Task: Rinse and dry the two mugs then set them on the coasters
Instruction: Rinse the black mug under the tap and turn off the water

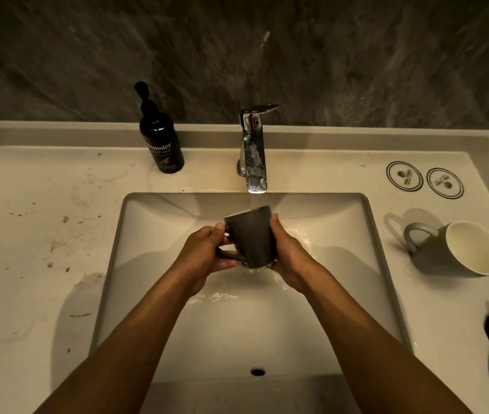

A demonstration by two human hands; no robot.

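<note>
Two hands clasped one grey mug under the running tap, over the sink: left grip curled around its handle side, right grip around its wall. Second mug lay sideways on bench near two coasters.

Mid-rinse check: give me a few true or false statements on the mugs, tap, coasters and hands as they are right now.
1. Both hands, left hand and right hand, hold the dark mug under the tap. True.
2. The tap is off. False: water runs onto the mug.
3. The second mug stands on a coaster. False: it lies on its side on the counter.
4. Both coasters are bare. True.
5. The soap bottle stands right of the tap. False: left.
</note>
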